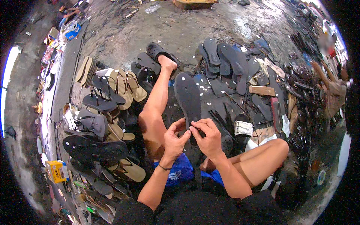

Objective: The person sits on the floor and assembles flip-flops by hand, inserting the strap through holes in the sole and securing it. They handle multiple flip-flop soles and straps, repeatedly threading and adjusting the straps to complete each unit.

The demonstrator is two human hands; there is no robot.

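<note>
A dark grey sandal sole stands raised in front of me, its wide end away from me and a small white dot near the tip. My left hand has its fingers closed around the sole's near end from the left. From the right, my right hand pinches the same end, thumb and fingertips pressed together beside the left thumb. Whether a smaller piece sits between the fingertips is hidden.
To my left lie piled flip-flops in tan and black, beside a yellow box. Loose dark soles rest ahead to the right, near a wooden block. Black straps heap up at far right. A person is at upper left.
</note>
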